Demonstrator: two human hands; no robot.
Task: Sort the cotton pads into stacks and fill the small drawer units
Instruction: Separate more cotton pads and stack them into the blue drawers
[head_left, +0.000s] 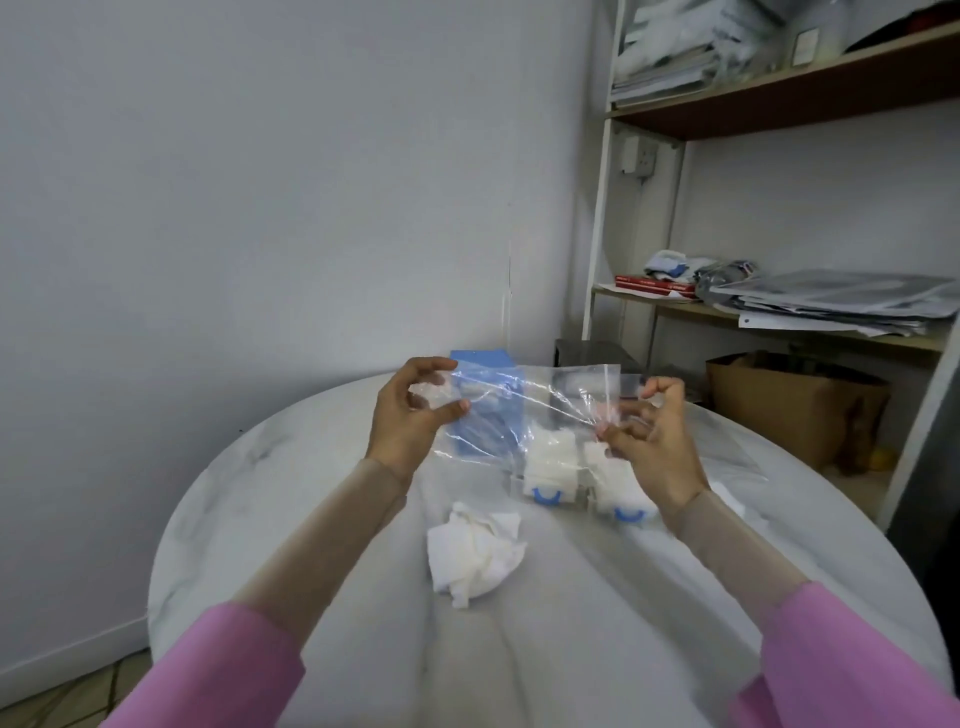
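I am sitting at a round white marble table (291, 519) set against a pale wall, with a shelf unit (779, 104) of papers standing off its right edge.

I am holding a clear plastic bag (524, 410) up over the far half of the table, stretched between my two hands. My left hand (405, 415) is pinching its left edge between thumb and curled fingers; my right hand (649, 441) is pinching its right side, fingers bunched tight on the film. Whether any cotton pads are inside the bag I cannot tell, since the plastic is glaring and blurring everything behind it.

Through and below the bag, two small drawers (550, 473) with blue handles are sitting side by side toward the table's far right, both heaped with white pads; my right wrist is covering part of the right-hand one. A blue drawer unit (480, 364) is standing behind the bag near the far edge, mostly veiled by it.

One loose heap of cotton pads (475, 556) is lying at the table's centre, well below my fingers and touching neither hand; its count is unreadable. A second clear bag (727, 457) is lying flat by the right edge.
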